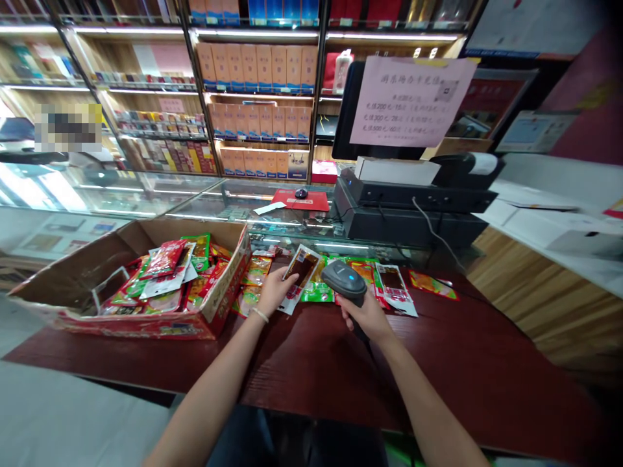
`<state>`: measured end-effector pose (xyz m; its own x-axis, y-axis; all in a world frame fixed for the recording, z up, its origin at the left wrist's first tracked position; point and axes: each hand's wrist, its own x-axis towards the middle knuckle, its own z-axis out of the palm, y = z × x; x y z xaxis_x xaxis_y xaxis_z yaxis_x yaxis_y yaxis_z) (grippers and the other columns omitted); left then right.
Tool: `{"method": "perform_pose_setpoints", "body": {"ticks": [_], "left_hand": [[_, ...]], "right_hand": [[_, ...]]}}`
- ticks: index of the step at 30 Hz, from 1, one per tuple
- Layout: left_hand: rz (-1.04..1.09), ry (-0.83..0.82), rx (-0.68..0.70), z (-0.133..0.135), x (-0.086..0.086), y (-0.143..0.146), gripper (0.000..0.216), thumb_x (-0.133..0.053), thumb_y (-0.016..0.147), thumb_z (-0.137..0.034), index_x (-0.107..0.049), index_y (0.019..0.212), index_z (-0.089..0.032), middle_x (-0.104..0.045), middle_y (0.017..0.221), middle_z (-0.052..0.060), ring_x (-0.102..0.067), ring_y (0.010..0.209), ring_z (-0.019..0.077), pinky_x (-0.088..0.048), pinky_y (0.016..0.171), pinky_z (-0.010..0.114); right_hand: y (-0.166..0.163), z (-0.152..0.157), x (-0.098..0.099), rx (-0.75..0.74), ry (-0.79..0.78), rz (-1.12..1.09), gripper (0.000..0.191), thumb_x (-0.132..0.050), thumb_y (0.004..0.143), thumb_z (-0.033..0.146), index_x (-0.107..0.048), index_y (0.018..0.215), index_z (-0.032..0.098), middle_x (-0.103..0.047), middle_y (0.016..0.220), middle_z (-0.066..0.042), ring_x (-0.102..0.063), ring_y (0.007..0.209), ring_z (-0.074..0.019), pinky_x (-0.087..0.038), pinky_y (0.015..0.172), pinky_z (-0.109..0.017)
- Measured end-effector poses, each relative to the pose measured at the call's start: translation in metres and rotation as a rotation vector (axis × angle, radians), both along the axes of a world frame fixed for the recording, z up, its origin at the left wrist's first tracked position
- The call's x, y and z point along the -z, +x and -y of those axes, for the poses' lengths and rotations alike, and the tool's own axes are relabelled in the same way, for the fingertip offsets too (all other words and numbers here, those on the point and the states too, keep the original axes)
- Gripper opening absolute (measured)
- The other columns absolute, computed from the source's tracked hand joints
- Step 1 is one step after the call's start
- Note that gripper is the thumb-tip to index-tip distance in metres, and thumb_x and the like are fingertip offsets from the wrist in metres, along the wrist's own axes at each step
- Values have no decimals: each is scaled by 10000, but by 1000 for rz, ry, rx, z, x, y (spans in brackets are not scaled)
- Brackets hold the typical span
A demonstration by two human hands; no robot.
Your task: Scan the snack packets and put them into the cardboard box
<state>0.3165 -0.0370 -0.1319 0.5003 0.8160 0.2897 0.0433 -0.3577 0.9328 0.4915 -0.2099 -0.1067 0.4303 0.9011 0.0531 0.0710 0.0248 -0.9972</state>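
My left hand (273, 292) is closed on a snack packet (304, 264) with a dark brown window and pale edges, tilted up off the table. In my right hand (370, 316) is a black barcode scanner (344, 280), its blue light showing on top and its head turned toward that packet. Behind both hands a row of snack packets lies on the dark red table, among them a green one (317, 292) and a white one with a dark window (395, 288). Left of my left hand, an open cardboard box (146, 326) holds several colourful snack packets (165, 259).
A monitor with a pink paper sign (411, 104) stands at the back right above a black till (413, 217). A computer mouse (301, 193) sits on a red mat (311, 202) on the glass counter. Shelves of boxes (257, 68) line the back wall.
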Motion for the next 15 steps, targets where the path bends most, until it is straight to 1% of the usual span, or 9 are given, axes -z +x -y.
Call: {"method": "perform_pose_setpoints", "body": {"ticks": [5, 7, 12, 14, 15], "left_hand": [[-187, 100, -27, 2, 1, 0, 356, -580, 839, -448, -728, 898, -129, -725, 812, 37, -631, 755, 194, -473, 715, 278], [-197, 101, -27, 1, 4, 0, 357, -572, 847, -444, -730, 890, -127, -729, 816, 41, -639, 757, 196, -481, 712, 280], [-82, 60, -3, -2, 14, 3, 321, -600, 840, -380, -721, 1012, -137, -752, 994, 74, -678, 929, 237, -510, 852, 333], [-71, 50, -18, -1, 15, 7, 316, -594, 843, -338, -705, 1052, -128, -748, 1022, 86, -679, 962, 247, -512, 884, 357], [-65, 48, -35, 1, 13, 8, 313, -583, 846, -309, -694, 1071, -122, -744, 1043, 92, -677, 983, 248, -510, 903, 365]], "right_hand": [[-3, 4, -1, -45, -51, 69, 360, -699, 754, 520, -535, 792, 202, -508, 465, 73, -453, 321, -81, -338, 307, -173], [-2, 4, 0, -52, -69, 78, 343, -694, 756, 510, -543, 786, 204, -501, 461, 75, -456, 319, -85, -341, 305, -176], [5, 1, 0, -58, -70, 63, 371, -710, 755, 526, -551, 853, 205, -540, 486, 70, -475, 314, -97, -367, 304, -192], [7, 0, -1, -52, -61, 45, 387, -718, 753, 538, -554, 842, 199, -538, 479, 68, -480, 317, -102, -382, 312, -199], [7, -1, -1, -46, -50, 30, 393, -721, 753, 543, -559, 838, 195, -537, 477, 67, -482, 321, -103, -389, 316, -202]]}}
